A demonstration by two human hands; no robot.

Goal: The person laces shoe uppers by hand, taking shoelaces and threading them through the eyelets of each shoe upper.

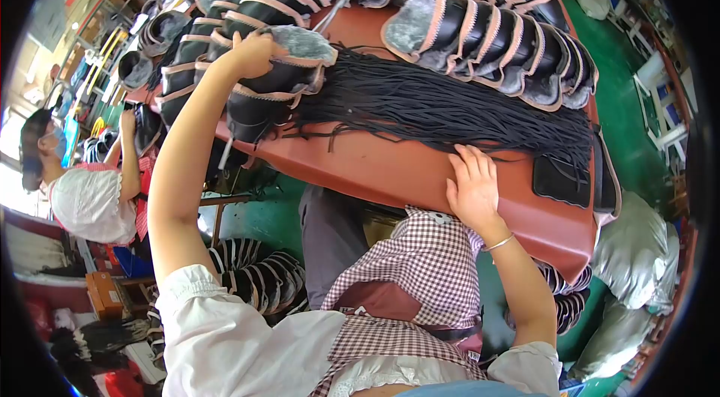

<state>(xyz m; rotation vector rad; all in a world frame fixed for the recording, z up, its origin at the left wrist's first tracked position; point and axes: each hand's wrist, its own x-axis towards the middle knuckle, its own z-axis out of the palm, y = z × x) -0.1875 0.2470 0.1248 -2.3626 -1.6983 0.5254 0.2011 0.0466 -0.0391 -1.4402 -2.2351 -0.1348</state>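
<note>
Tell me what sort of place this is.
It looks like a shoemaking workshop. Rows of fuzzy-lined black shoe parts sit on a brown worktable, with a bundle of black cords like laces. Another person nearby has a hand on a dark shoe part.

A footwear workshop can be recognised: rows of fur-lined black shoe uppers [514, 40] and many black laces [442, 104] are laid on the brown tabletop [375, 164], and filled silver sacks [634, 254] are kept on the green floor [615, 59].

Green floor [619, 67] runs rightward under a white metal frame [648, 112] — bright window [16, 194] far left.
</note>
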